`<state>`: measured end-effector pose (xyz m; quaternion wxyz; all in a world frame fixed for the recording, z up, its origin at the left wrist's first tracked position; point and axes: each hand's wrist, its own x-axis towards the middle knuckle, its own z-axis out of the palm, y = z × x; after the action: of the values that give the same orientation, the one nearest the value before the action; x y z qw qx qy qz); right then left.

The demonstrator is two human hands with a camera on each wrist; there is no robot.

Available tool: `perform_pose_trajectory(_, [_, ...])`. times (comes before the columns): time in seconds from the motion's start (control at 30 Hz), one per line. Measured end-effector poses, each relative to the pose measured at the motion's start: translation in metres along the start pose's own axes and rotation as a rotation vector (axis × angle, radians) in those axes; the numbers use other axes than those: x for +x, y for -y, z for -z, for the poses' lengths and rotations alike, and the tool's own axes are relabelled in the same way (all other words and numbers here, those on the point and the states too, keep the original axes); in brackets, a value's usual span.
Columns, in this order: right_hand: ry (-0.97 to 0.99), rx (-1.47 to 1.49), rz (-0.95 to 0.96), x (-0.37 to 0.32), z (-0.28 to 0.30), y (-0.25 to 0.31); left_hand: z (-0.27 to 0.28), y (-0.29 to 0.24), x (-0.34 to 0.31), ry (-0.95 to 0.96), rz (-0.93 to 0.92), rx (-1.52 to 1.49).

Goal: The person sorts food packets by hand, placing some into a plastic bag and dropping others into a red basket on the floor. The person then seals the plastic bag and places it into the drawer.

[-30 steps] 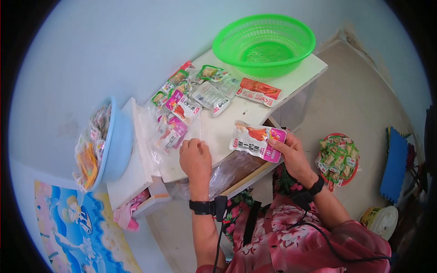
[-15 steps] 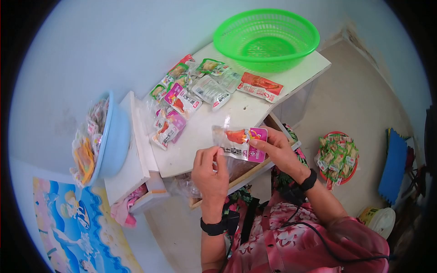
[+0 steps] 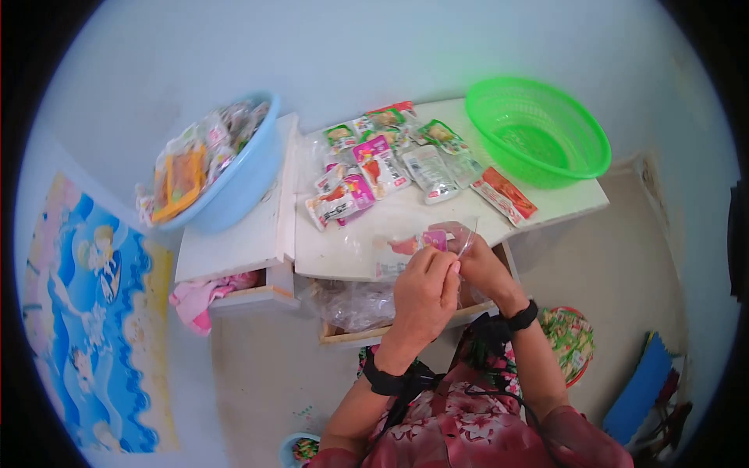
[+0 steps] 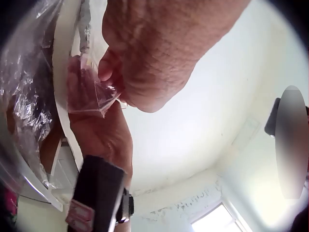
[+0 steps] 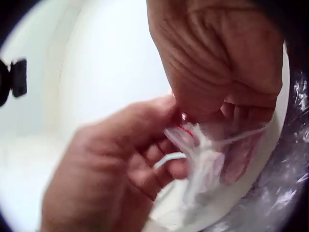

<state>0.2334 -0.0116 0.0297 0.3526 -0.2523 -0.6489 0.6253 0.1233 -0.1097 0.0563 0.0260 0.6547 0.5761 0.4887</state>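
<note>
The right hand (image 3: 476, 261) grips a food packet (image 3: 433, 240) with a chicken-leg picture and a pink end, above the table's front edge. Clear plastic (image 3: 468, 234) stands around that end. My left hand (image 3: 425, 292) has crossed in front with bent fingers, pinching the clear plastic and covering part of the packet. In the left wrist view, the right hand's fingers (image 4: 79, 87) show through the plastic. The right wrist view has the left hand (image 5: 111, 159) meeting the right hand (image 5: 217, 63) at the plastic's edge.
Several food packets (image 3: 382, 171) lie on the white table (image 3: 335, 257). A green basket (image 3: 538, 132) stands right, a blue basin (image 3: 234, 187) with packets left. Below, an open drawer (image 3: 367, 339) holds clear plastic. On the floor is a red-rimmed container of green packets (image 3: 566, 343).
The left hand moved right from the table to the packet's left end, then across to its pink end, where it pinches clear plastic. The right hand kept its grip. The head view shifted.
</note>
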Motion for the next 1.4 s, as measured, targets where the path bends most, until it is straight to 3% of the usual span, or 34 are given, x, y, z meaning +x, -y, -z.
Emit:
perform_pose_trajectory(0.07, [0.013,-0.187,0.140,0.006,-0.002,-0.021,0.002,0.004,-0.001,0.002,0.048,-0.014])
perform_pose_trajectory(0.1, [0.015,-0.295,0.060,0.005,-0.003,-0.018,0.004,0.006,-0.001,-0.013,0.054,-0.002])
perform_pose_trajectory(0.2, [-0.004,-0.695,0.069,0.003,-0.010,-0.012,0.011,0.008,-0.001,-0.071,0.030,0.038])
perform_pose_trajectory(0.33, [0.054,-0.284,0.153,0.013,-0.020,-0.005,0.013,0.008,0.005,-0.131,-0.027,0.018])
perform_pose_trajectory(0.43, [0.059,0.199,-0.074,0.011,-0.030,0.010,0.015,0.007,0.011,-0.139,-0.037,0.007])
perform_pose_trajectory(0.53, [0.075,0.134,-0.105,0.017,-0.022,-0.023,0.015,0.007,0.013,-0.135,-0.013,-0.052])
perform_pose_trajectory(0.63, [0.194,-0.038,0.089,0.029,-0.028,-0.026,0.013,0.015,0.011,-0.174,0.006,-0.077])
perform_pose_trajectory(0.73, [0.100,0.094,-0.114,0.024,-0.035,-0.007,0.018,0.022,0.011,-0.127,0.053,-0.128])
perform_pose_trajectory(0.83, [0.018,0.177,-0.133,0.023,-0.032,-0.010,0.034,0.020,0.017,-0.098,0.114,-0.235])
perform_pose_trajectory(1.0, [-0.042,0.140,-0.194,0.005,-0.022,-0.005,0.064,0.088,0.047,-0.159,0.093,0.213])
perform_pose_trajectory(1.17, [-0.092,0.181,-0.188,-0.009,-0.014,-0.031,0.085,0.157,0.086,0.003,0.275,0.738])
perform_pose_trajectory(1.27, [-0.093,0.180,-0.192,-0.007,-0.016,-0.030,0.088,0.182,0.092,0.103,0.295,0.804])
perform_pose_trajectory(1.4, [-0.097,0.132,-0.215,-0.006,-0.018,-0.027,0.101,0.165,0.102,0.226,0.494,0.716])
